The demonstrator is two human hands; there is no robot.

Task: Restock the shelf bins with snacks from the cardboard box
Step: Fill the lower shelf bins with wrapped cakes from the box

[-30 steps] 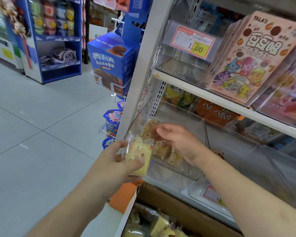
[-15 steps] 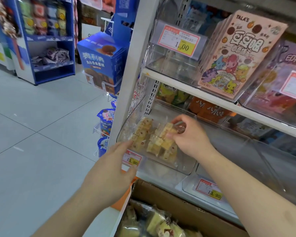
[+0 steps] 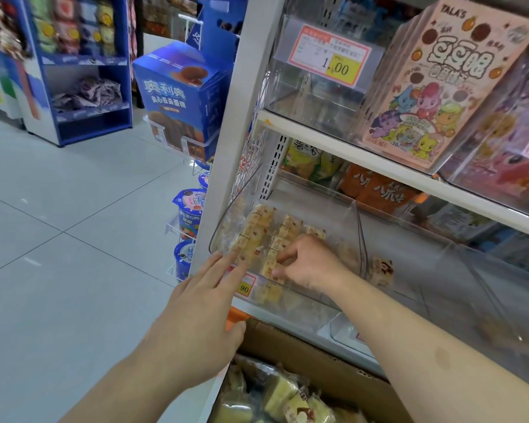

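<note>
Pinching a snack pack (image 3: 272, 264) inside the clear bin (image 3: 353, 227), right hand (image 3: 310, 264) half-hides it; left hand (image 3: 202, 306) flat.

A blue box (image 3: 177, 96) stands beside a blue rack (image 3: 83, 71) on the tiled floor (image 3: 58, 239), with cups (image 3: 190, 209) hanging below the box.

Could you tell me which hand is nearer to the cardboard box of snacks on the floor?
Left. The left hand hovers just above the cardboard box's near corner, fingers straight, by the bin front. The right hand is higher, inside the clear bin, pinching a snack packet.
</note>
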